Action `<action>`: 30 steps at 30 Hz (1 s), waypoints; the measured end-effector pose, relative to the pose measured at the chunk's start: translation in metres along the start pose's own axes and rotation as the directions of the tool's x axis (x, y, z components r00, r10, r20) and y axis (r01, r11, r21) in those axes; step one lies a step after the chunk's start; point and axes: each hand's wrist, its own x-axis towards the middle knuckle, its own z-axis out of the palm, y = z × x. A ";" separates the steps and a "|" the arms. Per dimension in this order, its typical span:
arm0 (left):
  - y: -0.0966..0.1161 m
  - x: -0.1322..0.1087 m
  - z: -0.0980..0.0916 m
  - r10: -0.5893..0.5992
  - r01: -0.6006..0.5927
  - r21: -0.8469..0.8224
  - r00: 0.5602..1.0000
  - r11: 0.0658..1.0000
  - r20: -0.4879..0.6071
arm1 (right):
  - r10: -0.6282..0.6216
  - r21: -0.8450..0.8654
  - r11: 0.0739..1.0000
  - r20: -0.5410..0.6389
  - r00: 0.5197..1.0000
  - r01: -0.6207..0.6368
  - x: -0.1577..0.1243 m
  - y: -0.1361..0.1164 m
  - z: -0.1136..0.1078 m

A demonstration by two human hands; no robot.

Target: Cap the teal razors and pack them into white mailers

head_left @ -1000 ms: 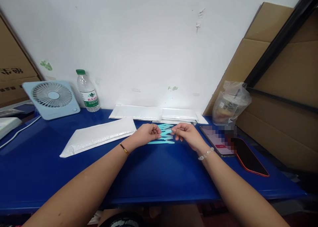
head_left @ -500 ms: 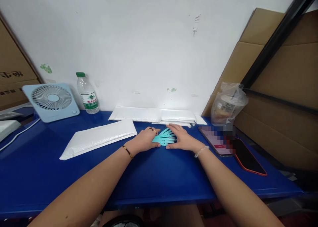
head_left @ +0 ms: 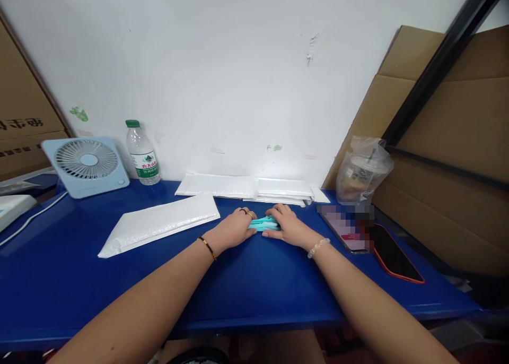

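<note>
Several thin turquoise sticks point(head_left: 264, 224) lie bunched together on the blue table point(head_left: 254, 279), between my two hands. My left hand point(head_left: 237, 227) curls round their left end, its thumb along the near side. Around the right end is my right hand point(head_left: 287, 226), with fingers on the far side and thumb on the near side. The ends of the sticks are hidden under my fingers. Beyond my hands, white padded envelopes point(head_left: 218, 185) lie along the wall, and another white envelope point(head_left: 159, 223) lies to the left of my left hand.
At the back left stand a light blue fan point(head_left: 88, 165) and a water bottle point(head_left: 143, 154). A bagged drink cup point(head_left: 360, 175) stands at the back right. Two phones, one grey-edged point(head_left: 344, 228) and one orange-edged point(head_left: 397, 255), lie to the right.
The turquoise sticks were fanned out and are now squeezed into a narrower bunch. My fingers have closed in round them. The view has shifted slightly.
</note>
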 end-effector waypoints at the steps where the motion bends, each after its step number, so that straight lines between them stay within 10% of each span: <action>1: 0.000 0.000 0.000 -0.003 0.003 -0.005 1.000 1.000 0.003 | -0.023 0.021 0.999 -0.027 0.999 0.024 0.001 -0.003 0.002; 15: 0.010 0.001 0.002 -0.012 0.010 0.211 1.000 0.978 0.011 | -0.104 -0.109 0.989 0.008 0.995 0.104 0.001 -0.036 0.005; 22: 0.021 0.002 -0.009 -0.121 0.110 -0.130 0.989 0.985 -0.080 | 0.000 0.510 0.858 0.108 0.994 -0.055 -0.003 -0.052 -0.053; 26: 0.028 -0.002 -0.014 -0.097 0.048 -0.720 0.995 0.693 -0.028 | -0.089 0.672 0.734 -0.049 0.995 0.098 0.003 -0.064 -0.074; 30: 0.036 -0.008 -0.010 0.105 0.183 -0.892 0.964 0.413 0.246 | -0.215 0.825 0.532 -0.086 0.973 0.190 0.014 -0.082 -0.051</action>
